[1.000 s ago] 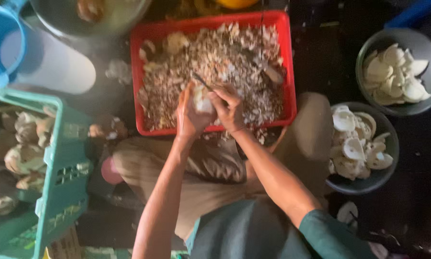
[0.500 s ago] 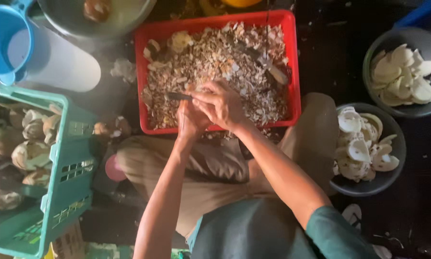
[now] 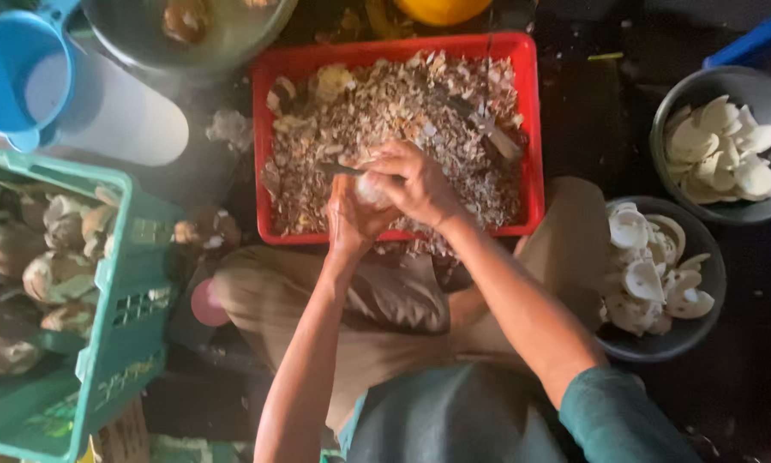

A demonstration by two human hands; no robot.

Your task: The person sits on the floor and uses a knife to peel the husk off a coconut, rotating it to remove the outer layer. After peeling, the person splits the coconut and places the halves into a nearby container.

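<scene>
Both my hands are over the near half of the red tray [image 3: 529, 129], just above its front rim. My left hand [image 3: 348, 219] is cupped around a small pale piece of coconut flesh [image 3: 370, 190], fingers closed on it from below and from the near side. My right hand [image 3: 415, 180] is clenched on a knife; only the dark blade [image 3: 338, 169] shows, sticking out to the left of my knuckles.

Key relation: the blade's long axis runs roughly left-right, parallel to the tray's front rim, and lies across the far side of the pale piece, touching or just beside it; I cannot tell which. The piece sits between the two hands, nearer my left palm.

The tray bed is heaped with brownish peelings [image 3: 402, 111]. To my right, two dark bowls hold white peeled pieces, the nearer bowl [image 3: 702, 291] just beside my knee. At left, a green crate [image 3: 120, 283] holds unpeeled brown-skinned chunks.
</scene>
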